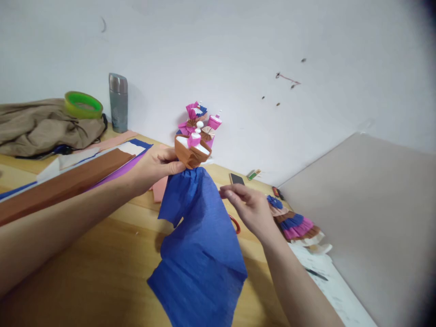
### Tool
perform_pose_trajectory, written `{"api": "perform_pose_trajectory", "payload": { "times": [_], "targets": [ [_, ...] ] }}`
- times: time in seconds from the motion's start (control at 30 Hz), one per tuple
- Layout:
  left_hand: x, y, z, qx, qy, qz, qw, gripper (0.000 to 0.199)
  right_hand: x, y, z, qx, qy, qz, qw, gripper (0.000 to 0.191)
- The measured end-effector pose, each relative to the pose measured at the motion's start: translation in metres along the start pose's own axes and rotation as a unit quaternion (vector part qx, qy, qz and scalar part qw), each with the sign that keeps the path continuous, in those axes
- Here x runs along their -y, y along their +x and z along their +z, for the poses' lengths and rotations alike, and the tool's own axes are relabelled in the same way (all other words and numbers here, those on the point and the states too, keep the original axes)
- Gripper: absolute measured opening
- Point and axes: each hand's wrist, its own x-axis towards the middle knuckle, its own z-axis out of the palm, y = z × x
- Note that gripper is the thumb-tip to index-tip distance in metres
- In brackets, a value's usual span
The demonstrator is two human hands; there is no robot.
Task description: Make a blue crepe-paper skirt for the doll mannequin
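Observation:
My left hand is closed around the base of a small paper ornament, a brown crepe paper cup with a white top, a little pink cup and white beads on it. Blue crepe paper is gathered under the brown cup and hangs down in a wide, wrinkled sheet over the table. At the right edge of this sheet, my right hand has thumb and fingertips pinched together on the paper. Behind the ornament stand other pink, blue and brown paper decorations, partly hidden.
Strips of brown crepe paper and other colours lie at left. Beyond them are a grey flask, a brown cloth and a green tape roll. Red-handled scissors, a phone and a ruffled paper piece lie at right.

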Motion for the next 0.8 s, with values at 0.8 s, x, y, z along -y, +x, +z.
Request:
{"api": "perform_pose_trajectory", "payload": {
  "times": [0.8],
  "targets": [
    [-0.005, -0.004, 0.013, -0.004, 0.092, 0.058, 0.994, 0.012, 0.067, 0.021, 0.027, -0.105, 0.028, -0.076, 0.991, 0.021]
  ]
}}
